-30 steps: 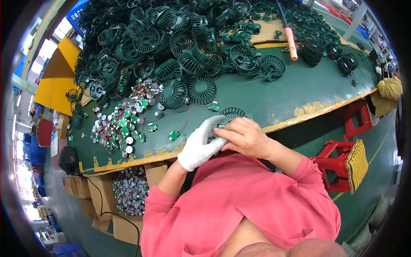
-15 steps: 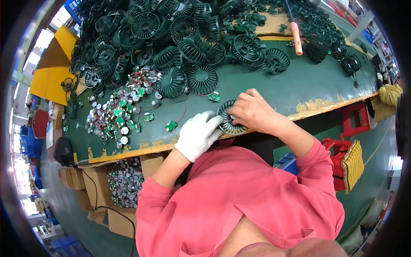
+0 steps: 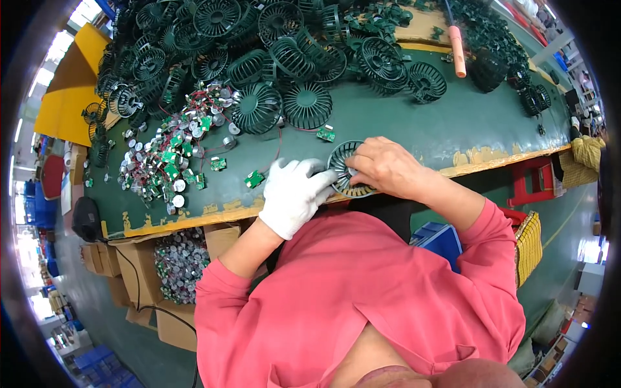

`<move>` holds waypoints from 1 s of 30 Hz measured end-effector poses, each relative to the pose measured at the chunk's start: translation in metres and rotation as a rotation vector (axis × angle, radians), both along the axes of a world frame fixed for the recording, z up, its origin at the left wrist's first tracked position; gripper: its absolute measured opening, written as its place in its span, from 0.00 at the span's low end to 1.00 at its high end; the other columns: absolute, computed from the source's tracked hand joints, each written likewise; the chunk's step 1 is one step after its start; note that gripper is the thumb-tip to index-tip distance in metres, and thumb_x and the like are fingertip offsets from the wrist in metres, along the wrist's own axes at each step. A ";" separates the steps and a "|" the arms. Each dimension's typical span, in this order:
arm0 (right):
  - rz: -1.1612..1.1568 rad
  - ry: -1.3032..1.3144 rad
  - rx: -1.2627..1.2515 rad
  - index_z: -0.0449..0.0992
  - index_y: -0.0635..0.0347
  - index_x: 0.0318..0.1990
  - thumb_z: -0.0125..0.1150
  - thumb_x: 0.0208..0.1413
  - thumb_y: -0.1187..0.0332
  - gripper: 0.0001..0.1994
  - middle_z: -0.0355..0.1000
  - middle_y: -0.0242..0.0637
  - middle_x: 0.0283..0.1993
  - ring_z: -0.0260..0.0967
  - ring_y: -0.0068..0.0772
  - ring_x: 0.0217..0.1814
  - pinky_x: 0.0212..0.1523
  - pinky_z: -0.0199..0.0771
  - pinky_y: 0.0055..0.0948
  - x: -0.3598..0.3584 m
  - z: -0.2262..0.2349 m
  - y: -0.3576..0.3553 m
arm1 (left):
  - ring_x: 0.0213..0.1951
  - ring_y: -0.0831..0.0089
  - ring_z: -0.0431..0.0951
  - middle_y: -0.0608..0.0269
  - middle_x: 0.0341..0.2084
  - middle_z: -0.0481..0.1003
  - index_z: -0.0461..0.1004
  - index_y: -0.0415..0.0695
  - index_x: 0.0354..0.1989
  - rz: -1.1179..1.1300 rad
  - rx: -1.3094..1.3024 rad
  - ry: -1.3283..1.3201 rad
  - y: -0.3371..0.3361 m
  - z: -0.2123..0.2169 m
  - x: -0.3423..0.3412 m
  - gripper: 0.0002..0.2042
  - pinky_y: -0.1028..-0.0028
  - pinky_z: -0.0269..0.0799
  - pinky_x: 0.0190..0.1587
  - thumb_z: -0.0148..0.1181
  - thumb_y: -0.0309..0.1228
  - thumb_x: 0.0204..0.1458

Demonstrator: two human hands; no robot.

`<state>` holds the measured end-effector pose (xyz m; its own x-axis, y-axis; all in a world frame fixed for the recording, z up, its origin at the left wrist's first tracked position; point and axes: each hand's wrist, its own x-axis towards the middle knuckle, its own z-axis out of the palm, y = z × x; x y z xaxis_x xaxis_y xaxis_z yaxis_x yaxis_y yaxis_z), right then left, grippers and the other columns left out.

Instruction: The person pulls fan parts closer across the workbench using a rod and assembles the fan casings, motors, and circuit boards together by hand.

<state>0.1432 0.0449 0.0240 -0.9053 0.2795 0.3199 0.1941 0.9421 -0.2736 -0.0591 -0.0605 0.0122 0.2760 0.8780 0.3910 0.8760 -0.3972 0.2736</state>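
A round dark green fan housing (image 3: 346,154) with radial slats rests at the table's front edge, its hollow side up. My left hand (image 3: 294,197), in a white glove, grips its left rim between thumb and fingers. My bare right hand (image 3: 390,169) is closed over the right side, its curled fingertips reaching into the middle of the housing. What they pinch there is hidden by the fingers. Just beyond the housing lies a small green circuit board (image 3: 326,134) with a red wire. Another small board (image 3: 254,179) lies near my gloved fingers.
Small silver motors with boards and red wires (image 3: 178,152) lie heaped at left. Behind them rises a large pile of green fan housings (image 3: 257,107). A pink-handled tool (image 3: 457,52) hangs over the table's far right. A cardboard box of motors (image 3: 136,265) stands below the edge.
The fingers of my right hand have curled down further into the housing. My left hand keeps its hold on the rim. The whole view has shifted slightly.
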 end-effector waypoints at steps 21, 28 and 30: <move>-0.038 -0.117 0.067 0.73 0.65 0.43 0.64 0.47 0.64 0.17 0.67 0.38 0.31 0.67 0.40 0.38 0.43 0.68 0.37 0.002 0.002 -0.009 | 0.36 0.60 0.76 0.63 0.39 0.73 0.76 0.55 0.43 -0.009 -0.220 -0.157 0.001 -0.002 -0.003 0.16 0.64 0.71 0.36 0.65 0.31 0.41; -0.055 -0.208 -0.005 0.76 0.61 0.35 0.68 0.39 0.65 0.15 0.67 0.35 0.30 0.67 0.37 0.38 0.37 0.66 0.34 -0.011 0.008 -0.001 | 0.35 0.58 0.76 0.61 0.40 0.73 0.76 0.55 0.42 -0.013 -0.278 -0.182 0.001 0.002 -0.004 0.15 0.64 0.72 0.36 0.65 0.32 0.43; -0.091 -0.184 0.005 0.77 0.61 0.35 0.68 0.38 0.64 0.15 0.67 0.34 0.30 0.67 0.36 0.38 0.38 0.65 0.33 -0.008 0.003 -0.005 | 0.34 0.58 0.75 0.61 0.39 0.72 0.74 0.54 0.46 -0.031 -0.265 -0.223 0.001 0.004 -0.006 0.17 0.63 0.71 0.37 0.63 0.33 0.44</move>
